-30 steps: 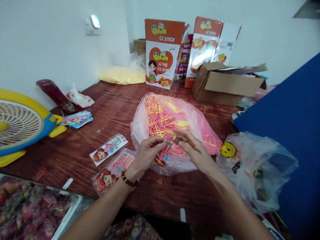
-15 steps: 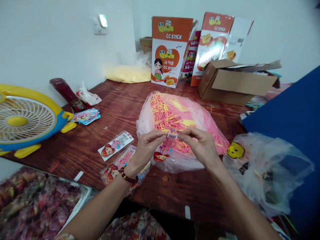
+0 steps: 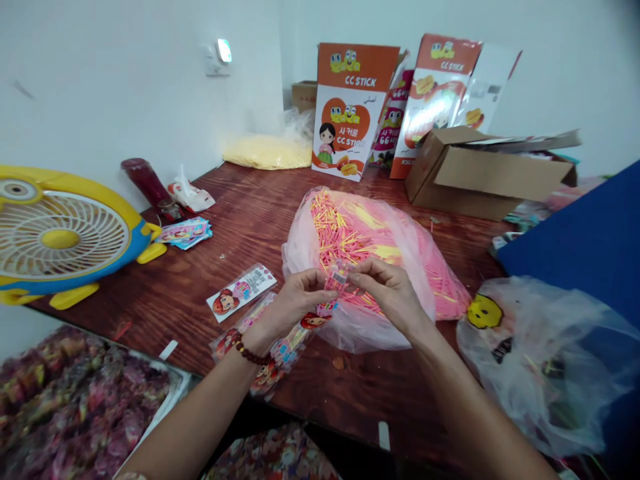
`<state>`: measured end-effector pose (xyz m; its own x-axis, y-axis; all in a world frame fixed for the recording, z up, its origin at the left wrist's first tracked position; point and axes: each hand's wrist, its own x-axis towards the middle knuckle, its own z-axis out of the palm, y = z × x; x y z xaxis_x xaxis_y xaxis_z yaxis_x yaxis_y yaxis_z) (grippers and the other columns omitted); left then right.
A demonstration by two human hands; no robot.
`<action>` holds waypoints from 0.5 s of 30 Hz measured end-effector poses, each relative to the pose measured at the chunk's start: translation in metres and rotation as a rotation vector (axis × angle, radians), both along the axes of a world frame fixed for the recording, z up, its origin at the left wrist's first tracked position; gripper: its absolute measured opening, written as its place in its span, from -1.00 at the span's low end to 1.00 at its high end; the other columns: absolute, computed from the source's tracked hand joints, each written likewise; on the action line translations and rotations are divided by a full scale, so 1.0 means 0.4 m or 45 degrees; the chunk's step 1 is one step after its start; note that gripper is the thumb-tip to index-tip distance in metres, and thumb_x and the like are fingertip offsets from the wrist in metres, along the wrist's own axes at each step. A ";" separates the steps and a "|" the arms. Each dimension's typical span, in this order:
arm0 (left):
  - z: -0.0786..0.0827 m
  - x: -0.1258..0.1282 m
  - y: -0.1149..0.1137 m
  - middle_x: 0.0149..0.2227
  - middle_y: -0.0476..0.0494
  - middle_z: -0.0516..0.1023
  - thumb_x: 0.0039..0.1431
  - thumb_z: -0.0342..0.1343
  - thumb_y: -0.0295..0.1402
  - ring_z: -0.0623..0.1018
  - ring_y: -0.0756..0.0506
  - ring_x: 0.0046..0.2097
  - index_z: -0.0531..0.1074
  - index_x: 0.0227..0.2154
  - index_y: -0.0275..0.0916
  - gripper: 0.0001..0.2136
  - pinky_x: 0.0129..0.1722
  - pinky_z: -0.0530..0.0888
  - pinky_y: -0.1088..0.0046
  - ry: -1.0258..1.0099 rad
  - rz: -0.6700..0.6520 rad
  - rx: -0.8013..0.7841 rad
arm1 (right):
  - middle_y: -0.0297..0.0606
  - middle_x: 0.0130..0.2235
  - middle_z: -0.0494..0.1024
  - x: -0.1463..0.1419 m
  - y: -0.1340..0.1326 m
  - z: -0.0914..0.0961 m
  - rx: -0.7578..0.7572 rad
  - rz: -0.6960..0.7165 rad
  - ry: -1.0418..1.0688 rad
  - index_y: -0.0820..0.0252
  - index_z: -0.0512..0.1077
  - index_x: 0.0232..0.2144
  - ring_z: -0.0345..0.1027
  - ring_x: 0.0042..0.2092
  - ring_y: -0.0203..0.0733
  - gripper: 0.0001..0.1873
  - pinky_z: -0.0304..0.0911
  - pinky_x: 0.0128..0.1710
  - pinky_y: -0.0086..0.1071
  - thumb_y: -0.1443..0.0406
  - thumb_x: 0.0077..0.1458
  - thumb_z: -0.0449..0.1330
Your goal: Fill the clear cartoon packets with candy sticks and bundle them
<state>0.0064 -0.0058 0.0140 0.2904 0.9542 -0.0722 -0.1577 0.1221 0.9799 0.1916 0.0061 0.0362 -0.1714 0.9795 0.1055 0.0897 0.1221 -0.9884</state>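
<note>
Your left hand (image 3: pixel 296 299) pinches a clear plastic packet (image 3: pixel 339 277); your right hand (image 3: pixel 395 293) is nearly closed, grip unclear. Other packets (image 3: pixel 286 349) near the surface's (image 3: pixel 360 393) front edge look filled; thin pink-and-yellow sticks (image 3: pixel 334 235) remain.

Pinching sm. printed pkt (image 3: pixel 327 308) in L hand (image 3: pixel 295 300), w/ R hand (image 3: pixel 393 293) at its top end, contact unclear. Wearing beaded bracelet (image 3: pixel 253 355) on L wrist. Reaching over brn table (image 3: pixel 240 227), nr open clear bag (image 3: pixel 299 233) of pink/yel. sticks (image 3: pixel 333 233). Also seeing yel./blue fan (image 3: pixel 60 239) far L, CC STICK ctn (image 3: pixel 343 100) & brn box (image 3: pixel 495 175) at back.
</note>
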 end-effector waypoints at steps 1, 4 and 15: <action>-0.001 -0.001 -0.002 -0.50 0.02 0.47 -0.07 0.37 -0.26 0.40 0.04 -0.45 0.50 -0.49 -0.30 -0.77 -0.38 0.34 0.50 0.025 0.008 0.032 | -0.39 -0.49 0.50 -0.001 0.001 -0.003 -0.019 0.021 0.009 0.19 0.45 -0.49 0.39 -0.44 -0.30 -0.81 0.30 -0.38 -0.40 0.20 -0.05 0.32; -0.008 -0.005 -0.005 -0.49 -0.03 0.51 -0.02 0.33 -0.20 0.43 0.01 -0.43 0.53 -0.49 -0.31 -0.76 -0.39 0.36 0.48 0.087 -0.003 0.106 | -0.40 -0.48 0.49 -0.004 0.006 -0.010 -0.054 0.058 0.014 0.18 0.45 -0.46 0.36 -0.45 -0.32 -0.79 0.27 -0.42 -0.41 0.18 -0.05 0.33; -0.029 -0.018 -0.003 -0.38 -0.11 0.67 0.01 0.32 -0.27 0.53 -0.05 -0.39 0.65 -0.39 -0.26 -0.84 -0.34 0.42 0.45 0.073 0.031 0.080 | -0.40 -0.54 0.42 -0.017 0.021 0.026 0.129 0.087 -0.230 0.20 0.44 -0.53 0.24 -0.48 -0.35 -0.77 0.18 -0.46 -0.45 0.17 0.06 0.22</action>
